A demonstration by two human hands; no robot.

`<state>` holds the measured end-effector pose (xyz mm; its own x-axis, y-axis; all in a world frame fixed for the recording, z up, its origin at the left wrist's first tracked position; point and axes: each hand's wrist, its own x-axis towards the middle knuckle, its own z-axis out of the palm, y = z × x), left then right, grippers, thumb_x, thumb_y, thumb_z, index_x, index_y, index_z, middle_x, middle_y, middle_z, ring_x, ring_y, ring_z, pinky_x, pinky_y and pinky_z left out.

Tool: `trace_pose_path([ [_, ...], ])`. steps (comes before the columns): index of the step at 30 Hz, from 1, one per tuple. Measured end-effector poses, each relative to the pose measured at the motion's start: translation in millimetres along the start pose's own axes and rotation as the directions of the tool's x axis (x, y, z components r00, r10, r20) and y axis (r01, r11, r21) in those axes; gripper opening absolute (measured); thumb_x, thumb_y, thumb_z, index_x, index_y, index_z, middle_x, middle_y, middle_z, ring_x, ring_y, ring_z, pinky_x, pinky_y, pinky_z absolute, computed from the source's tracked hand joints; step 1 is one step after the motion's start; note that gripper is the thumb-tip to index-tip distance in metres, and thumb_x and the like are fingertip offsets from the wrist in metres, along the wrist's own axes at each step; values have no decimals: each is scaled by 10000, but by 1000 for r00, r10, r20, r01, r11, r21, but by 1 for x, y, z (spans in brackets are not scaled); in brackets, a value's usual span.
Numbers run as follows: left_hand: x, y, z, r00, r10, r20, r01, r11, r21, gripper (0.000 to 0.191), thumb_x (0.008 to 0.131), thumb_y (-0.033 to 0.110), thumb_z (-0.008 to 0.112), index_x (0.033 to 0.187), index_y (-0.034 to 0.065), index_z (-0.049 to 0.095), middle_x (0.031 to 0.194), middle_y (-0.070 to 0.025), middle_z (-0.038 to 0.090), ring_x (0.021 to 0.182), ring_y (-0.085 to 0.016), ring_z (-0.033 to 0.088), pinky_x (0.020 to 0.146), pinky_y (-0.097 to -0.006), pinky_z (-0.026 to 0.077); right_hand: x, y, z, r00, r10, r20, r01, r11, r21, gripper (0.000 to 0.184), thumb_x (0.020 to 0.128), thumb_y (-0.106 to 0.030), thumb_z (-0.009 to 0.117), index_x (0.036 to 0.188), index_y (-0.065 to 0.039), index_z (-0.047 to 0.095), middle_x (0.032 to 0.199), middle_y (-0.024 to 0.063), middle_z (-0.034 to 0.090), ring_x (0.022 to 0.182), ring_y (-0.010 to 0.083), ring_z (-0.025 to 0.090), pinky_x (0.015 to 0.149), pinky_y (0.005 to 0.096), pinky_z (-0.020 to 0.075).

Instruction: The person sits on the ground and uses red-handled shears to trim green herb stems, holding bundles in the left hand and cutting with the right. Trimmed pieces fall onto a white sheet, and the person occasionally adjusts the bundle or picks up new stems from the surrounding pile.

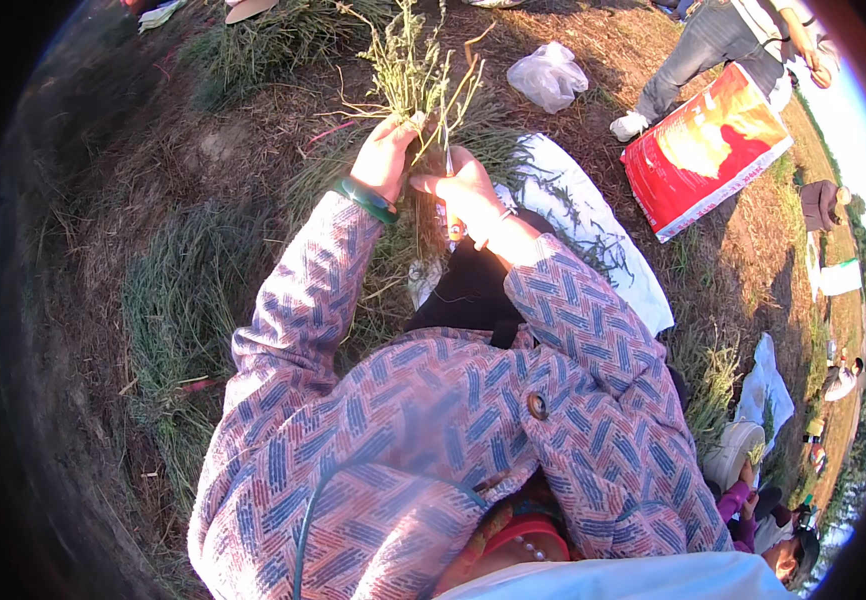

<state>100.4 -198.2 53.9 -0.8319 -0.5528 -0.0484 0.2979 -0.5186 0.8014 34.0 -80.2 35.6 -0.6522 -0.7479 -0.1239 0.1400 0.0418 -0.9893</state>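
My left hand [388, 154] is closed around a bunch of green plant stems [407, 75], whose leafy tops stand up above the fingers. Just to its right, my right hand [467, 187] grips a tool with an orange handle [454, 226]; its thin metal part points up beside the stems, and its exact kind cannot be told. A white sheet [628, 262] strewn with cut green sprigs lies to the right of my legs. Beneath and around my hands are more stems and cut plants.
Heaps of cut plants lie on the left [185, 292] and at the top [268, 49]. A clear plastic bag [548, 76] and a red printed sack [707, 150] lie ahead on the right, near a standing person's legs [692, 64]. Another person [748, 510] is at the lower right.
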Motion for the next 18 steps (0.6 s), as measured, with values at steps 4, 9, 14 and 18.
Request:
trace_pose_path([
  [4, 1, -16, -1, 996, 43, 84, -40, 999, -30, 244, 940, 88, 527, 1162, -2, 574, 1085, -74, 636, 974, -159, 593, 862, -288, 475, -2, 8, -8, 998, -14, 57, 12, 999, 42, 294, 756, -77, 749, 966, 26, 571, 748, 68, 618, 438, 128, 540, 369, 288, 442],
  [9, 15, -9, -26, 926, -25, 376, -53, 979, 195, 333, 951, 147, 529, 1256, 13, 515, 1178, -91, 606, 1105, -196, 573, 940, -328, 463, 5, 17, -17, 1000, -21, -19, 25, 971, 238, 134, 846, -45, 608, 973, -4, 605, 772, 85, 630, 372, 121, 478, 271, 292, 346],
  [14, -11, 20, -118, 939, 243, 243, -321, 874, 364, 385, 940, 205, 568, 1281, 33, 512, 1266, -119, 566, 1158, -238, 568, 965, -381, 479, 7, -8, -59, 995, 55, -89, -45, 993, 111, 193, 850, -137, 624, 1012, -32, 633, 821, 54, 648, 466, 114, 566, 285, 236, 357],
  [18, -45, -51, -166, 959, -194, 205, -42, 621, 783, 825, 771, 287, 772, 1426, 22, 346, 1427, -163, 427, 1358, -258, 364, 1121, -392, 280, 6, -18, -73, 981, 120, -153, -107, 990, 87, 212, 837, -130, 641, 1034, -60, 608, 788, 48, 600, 554, 127, 564, 377, 306, 436],
])
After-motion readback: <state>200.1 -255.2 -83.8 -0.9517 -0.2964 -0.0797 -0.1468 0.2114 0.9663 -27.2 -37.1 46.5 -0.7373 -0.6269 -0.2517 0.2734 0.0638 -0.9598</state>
